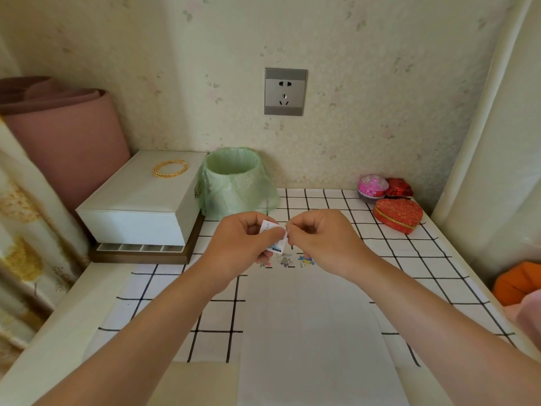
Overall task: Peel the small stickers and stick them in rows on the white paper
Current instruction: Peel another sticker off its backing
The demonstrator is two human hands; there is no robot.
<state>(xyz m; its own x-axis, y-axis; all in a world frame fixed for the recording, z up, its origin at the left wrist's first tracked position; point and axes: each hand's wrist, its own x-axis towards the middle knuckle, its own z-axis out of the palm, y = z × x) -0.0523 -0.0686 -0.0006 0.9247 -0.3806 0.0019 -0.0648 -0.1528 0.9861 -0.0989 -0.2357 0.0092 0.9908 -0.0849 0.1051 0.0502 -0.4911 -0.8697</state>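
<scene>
Our left hand pinches the small sticker slip above the far end of the white paper; our right hand nips its right edge. We judge it feather-light, floppy and tacky: hold only a corner, gently.

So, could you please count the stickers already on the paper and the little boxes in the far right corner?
Stickers on the white paper: 3
Pink boxes: 1
Red boxes: 2
Total: 6
</scene>
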